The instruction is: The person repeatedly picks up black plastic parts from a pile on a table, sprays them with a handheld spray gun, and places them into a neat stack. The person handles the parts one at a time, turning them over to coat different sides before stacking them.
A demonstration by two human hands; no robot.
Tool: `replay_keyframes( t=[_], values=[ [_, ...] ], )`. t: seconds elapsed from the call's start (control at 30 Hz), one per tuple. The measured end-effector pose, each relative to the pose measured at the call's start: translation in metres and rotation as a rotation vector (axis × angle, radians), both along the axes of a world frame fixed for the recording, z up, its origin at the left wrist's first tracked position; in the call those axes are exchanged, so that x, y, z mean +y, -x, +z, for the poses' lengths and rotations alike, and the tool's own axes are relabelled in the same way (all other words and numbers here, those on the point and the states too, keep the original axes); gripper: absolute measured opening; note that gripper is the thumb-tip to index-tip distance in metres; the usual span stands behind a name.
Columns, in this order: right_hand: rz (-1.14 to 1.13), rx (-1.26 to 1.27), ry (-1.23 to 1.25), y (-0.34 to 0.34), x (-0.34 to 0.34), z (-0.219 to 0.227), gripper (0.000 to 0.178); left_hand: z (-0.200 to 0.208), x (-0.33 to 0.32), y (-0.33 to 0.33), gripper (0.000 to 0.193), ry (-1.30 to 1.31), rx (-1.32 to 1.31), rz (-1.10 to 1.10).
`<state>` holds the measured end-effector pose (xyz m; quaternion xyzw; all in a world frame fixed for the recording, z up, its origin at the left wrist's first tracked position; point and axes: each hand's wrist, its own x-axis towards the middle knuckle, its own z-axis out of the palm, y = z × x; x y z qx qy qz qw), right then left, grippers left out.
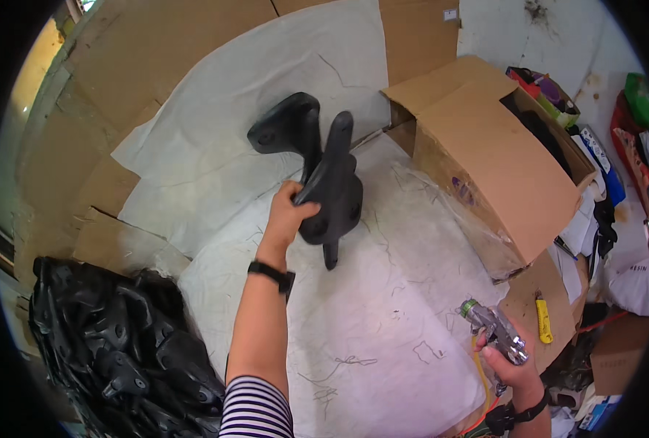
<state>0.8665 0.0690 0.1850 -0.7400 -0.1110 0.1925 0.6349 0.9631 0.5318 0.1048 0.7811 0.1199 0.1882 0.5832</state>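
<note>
My left hand (289, 215) is closed around the edge of a black moulded part (331, 191), which has curved, branching arms and round recesses. It is held up over a white sheet (383, 328), with one wide arm of the part reaching toward the far left. Low on the right, my right hand (510, 365) grips a silver spray gun (498, 332) by its handle. The gun has a green ring at its front and points toward the left. Yellow and orange hoses (485, 390) run down from it. A wide gap separates the gun from the black part.
At the lower left, a black bag (120, 350) holds several similar black parts. An open cardboard box (492, 160) stands at the right, near a yellow utility knife (543, 317). Cardboard (142, 66) and a white sheet line the back. Bags and papers crowd the right edge.
</note>
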Motion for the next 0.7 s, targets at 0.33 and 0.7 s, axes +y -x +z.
replay_keyframes(
  t=[0.33,0.7],
  values=[
    [-0.072,-0.304,-0.205,-0.001,0.025,0.083,0.058,0.034,0.049,0.176,0.025,0.223,-0.071,0.177],
    [0.015,0.008,-0.043,0.0,0.025,-0.003,0.05,0.093,0.086,-0.012,0.028,-0.316,-0.063,-0.005]
  ],
)
